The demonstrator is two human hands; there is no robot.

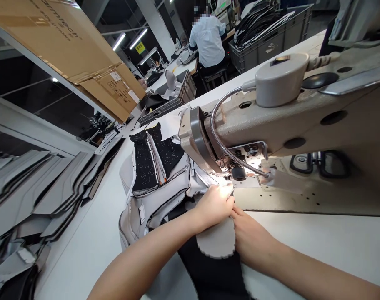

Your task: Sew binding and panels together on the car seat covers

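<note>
My left hand (212,208) is closed on the grey and black fabric cover (160,200), just in front of the sewing machine's needle area. Close beside it, my right hand (252,233) pinches the same cover's edge, its fingertips meeting those of the left. A rounded grey flap (216,241) hangs out below my hands over a black panel (215,271). The rest of the cover lies bunched to the left, with wavy stitching on its black parts. The sewing machine (246,121) reaches in from the right, its lamp lighting my fingertips. The needle tip cannot be made out.
Stacks of grey cut panels (58,179) lie along the left. A cardboard box (61,50) sits on a shelf at upper left. Behind the machine are a grey crate (268,52) of black pieces and a seated person (207,41) in a light shirt.
</note>
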